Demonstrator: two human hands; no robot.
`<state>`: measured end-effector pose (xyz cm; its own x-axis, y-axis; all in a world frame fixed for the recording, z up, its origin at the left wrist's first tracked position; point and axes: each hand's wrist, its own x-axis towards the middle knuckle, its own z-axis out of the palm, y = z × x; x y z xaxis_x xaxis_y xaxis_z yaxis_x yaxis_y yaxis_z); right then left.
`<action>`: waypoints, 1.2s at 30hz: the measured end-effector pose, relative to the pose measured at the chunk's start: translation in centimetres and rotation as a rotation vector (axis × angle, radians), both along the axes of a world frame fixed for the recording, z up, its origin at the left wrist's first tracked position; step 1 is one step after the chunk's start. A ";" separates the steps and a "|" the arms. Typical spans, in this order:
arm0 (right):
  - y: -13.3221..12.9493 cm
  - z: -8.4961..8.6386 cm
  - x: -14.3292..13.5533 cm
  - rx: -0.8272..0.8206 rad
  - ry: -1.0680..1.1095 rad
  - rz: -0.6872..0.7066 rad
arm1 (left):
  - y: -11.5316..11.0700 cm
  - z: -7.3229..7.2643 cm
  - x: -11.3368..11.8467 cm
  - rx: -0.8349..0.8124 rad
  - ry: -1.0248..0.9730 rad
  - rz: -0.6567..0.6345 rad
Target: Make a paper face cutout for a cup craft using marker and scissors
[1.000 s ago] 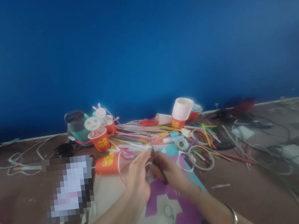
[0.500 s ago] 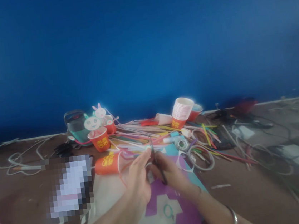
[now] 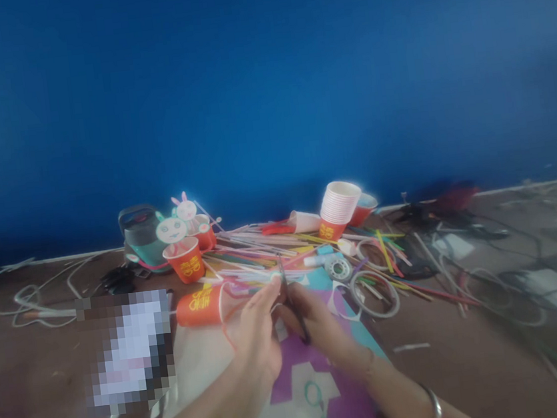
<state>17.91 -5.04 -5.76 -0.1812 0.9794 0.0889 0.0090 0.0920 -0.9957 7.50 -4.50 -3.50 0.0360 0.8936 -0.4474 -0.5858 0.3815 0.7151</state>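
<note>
My right hand (image 3: 316,319) is closed on dark scissors (image 3: 298,314), whose blades point up and away from me. Close beside the blades, my left hand (image 3: 259,328) pinches a small pale piece (image 3: 276,279) at its fingertips; the piece is too blurred to make out fully. Beneath both hands lie purple paper (image 3: 346,389) and a pale sheet (image 3: 201,372). An orange paper cup (image 3: 200,307) lies on its side left of my left hand, with a thin red strip curving from its mouth.
Behind my hands spread many coloured sticks (image 3: 248,256), a tape roll (image 3: 338,268) and a clear ring (image 3: 375,294). Stacked cups (image 3: 341,203) stand at the back, and a cup (image 3: 185,260) with a rabbit figure at back left. A blurred-out phone (image 3: 131,350) lies left.
</note>
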 end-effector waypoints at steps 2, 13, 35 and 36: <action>0.1 0.0 0.1 0.014 -0.020 0.001 | 0.0 -0.1 0.0 -0.017 -0.007 0.004; 0.0 0.0 0.0 0.003 -0.020 -0.015 | 0.0 0.0 0.0 -0.014 -0.016 0.023; 0.0 -0.3 0.1 0.009 0.036 0.012 | 0.1 0.0 0.0 0.020 -0.066 0.030; 0.0 -0.4 0.1 0.014 0.034 0.011 | 0.2 0.0 0.0 0.022 -0.067 0.023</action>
<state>17.99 -5.00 -6.15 -0.1888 0.9759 0.1090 -0.0257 0.1060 -0.9940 7.50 -4.33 -3.50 0.0443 0.9042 -0.4248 -0.6408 0.3520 0.6823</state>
